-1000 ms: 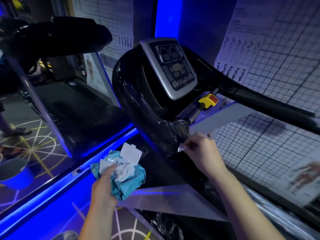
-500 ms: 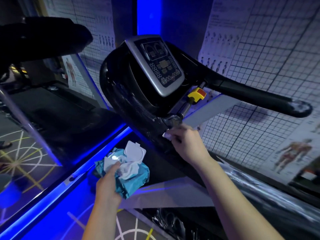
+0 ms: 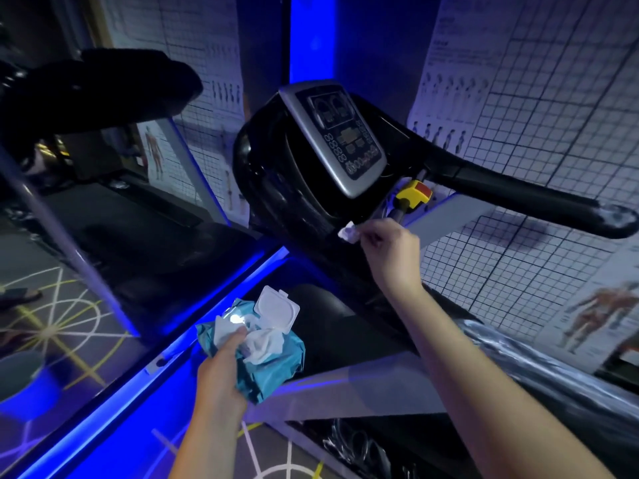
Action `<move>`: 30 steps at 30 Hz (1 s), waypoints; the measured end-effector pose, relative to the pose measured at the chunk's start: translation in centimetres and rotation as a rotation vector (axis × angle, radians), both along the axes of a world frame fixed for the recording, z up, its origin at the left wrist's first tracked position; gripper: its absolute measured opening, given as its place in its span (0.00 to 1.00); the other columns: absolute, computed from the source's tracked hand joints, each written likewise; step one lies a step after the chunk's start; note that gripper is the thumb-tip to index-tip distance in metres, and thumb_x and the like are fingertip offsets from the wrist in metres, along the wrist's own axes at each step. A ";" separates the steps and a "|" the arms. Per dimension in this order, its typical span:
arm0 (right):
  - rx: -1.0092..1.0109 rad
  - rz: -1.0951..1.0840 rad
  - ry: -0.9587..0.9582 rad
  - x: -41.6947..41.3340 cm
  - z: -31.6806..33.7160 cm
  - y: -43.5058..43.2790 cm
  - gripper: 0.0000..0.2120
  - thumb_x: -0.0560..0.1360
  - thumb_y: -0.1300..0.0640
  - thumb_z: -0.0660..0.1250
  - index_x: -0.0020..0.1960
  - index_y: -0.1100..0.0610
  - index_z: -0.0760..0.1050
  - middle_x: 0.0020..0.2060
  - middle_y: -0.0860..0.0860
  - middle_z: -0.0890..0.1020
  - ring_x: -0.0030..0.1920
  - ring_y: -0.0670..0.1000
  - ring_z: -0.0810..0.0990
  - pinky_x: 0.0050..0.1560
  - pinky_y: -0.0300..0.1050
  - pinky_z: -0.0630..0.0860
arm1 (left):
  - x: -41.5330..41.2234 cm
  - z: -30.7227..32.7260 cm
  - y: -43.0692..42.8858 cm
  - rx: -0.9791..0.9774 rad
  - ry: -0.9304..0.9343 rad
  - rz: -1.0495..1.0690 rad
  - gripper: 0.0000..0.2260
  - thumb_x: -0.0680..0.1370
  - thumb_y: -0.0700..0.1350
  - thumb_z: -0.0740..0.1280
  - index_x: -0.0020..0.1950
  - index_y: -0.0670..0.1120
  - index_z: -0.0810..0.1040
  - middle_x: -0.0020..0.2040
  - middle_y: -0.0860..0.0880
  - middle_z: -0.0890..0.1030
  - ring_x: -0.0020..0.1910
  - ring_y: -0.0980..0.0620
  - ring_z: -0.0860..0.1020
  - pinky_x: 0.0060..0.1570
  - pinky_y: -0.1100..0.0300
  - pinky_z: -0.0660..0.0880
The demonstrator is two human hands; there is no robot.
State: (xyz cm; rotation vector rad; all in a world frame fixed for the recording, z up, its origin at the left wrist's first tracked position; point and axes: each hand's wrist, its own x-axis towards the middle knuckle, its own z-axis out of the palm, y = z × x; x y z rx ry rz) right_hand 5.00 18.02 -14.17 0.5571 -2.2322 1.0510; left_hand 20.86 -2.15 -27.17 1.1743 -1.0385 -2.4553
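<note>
a gym corner washed in blue strip lighting (image 3: 304, 36), its walls papered with grid charts (image 3: 539, 108) and an anatomy poster (image 3: 594, 316): here we see a person at a black treadmill (image 3: 276, 188). the right hand (image 3: 390, 250) pinches a small crumpled white wipe (image 3: 347, 233) in its fingers and holds it at the lower edge of the machine's black housing, below the grey control panel (image 3: 340, 140) and just beside the yellow and red safety switch (image 3: 413, 195). lower down and well apart, the left hand (image 3: 223, 368) grips a teal pack of wipes (image 3: 280, 369), fingers curled round it. the pack's white flip lid (image 3: 276, 307) stands open, with a loose sheet (image 3: 264, 344) bunched at the mouth. a black handlebar (image 3: 518, 198) runs off to the right.
</note>
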 end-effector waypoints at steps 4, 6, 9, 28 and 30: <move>0.138 0.075 -0.174 -3.7 0.6 -2.5 0.13 0.74 0.68 0.68 0.52 0.55 0.86 0.45 0.48 0.87 0.43 0.42 0.81 0.43 0.20 0.67 | 0.6 1.1 -1.5 -0.016 0.013 0.023 0.08 0.79 0.44 0.75 0.43 0.44 0.79 0.44 0.40 0.88 0.37 0.41 0.87 0.43 0.45 0.85; 0.149 0.083 -0.119 -3.9 -0.2 -2.8 0.12 0.75 0.68 0.69 0.52 0.56 0.86 0.46 0.49 0.87 0.45 0.46 0.83 0.46 0.19 0.66 | 0.6 1.2 -2.2 -0.018 0.019 0.038 0.07 0.80 0.44 0.75 0.44 0.44 0.79 0.42 0.41 0.88 0.38 0.41 0.86 0.38 0.46 0.85; 0.160 0.108 0.022 -2.7 -1.4 -1.6 0.12 0.75 0.70 0.69 0.50 0.57 0.86 0.46 0.48 0.85 0.46 0.44 0.82 0.51 0.22 0.68 | 0.6 0.7 -2.8 -0.006 0.036 0.037 0.09 0.80 0.43 0.75 0.43 0.44 0.78 0.44 0.40 0.88 0.42 0.40 0.87 0.43 0.45 0.85; -0.783 -0.120 -0.836 14.8 -13.8 10.6 0.03 0.77 0.64 0.72 0.50 0.61 0.84 0.44 0.53 0.87 0.44 0.52 0.84 0.46 0.44 0.81 | -1.4 -6.2 8.0 0.046 -0.028 -0.258 0.13 0.80 0.42 0.74 0.64 0.45 0.83 0.52 0.41 0.88 0.40 0.41 0.88 0.31 0.49 0.83; -1.054 -0.155 -0.987 15.5 -15.9 12.9 0.03 0.77 0.67 0.70 0.49 0.67 0.81 0.42 0.58 0.85 0.42 0.53 0.83 0.45 0.42 0.82 | -0.9 -6.6 9.7 0.038 -0.051 -0.310 0.14 0.79 0.42 0.74 0.65 0.44 0.83 0.54 0.40 0.88 0.42 0.40 0.88 0.32 0.48 0.83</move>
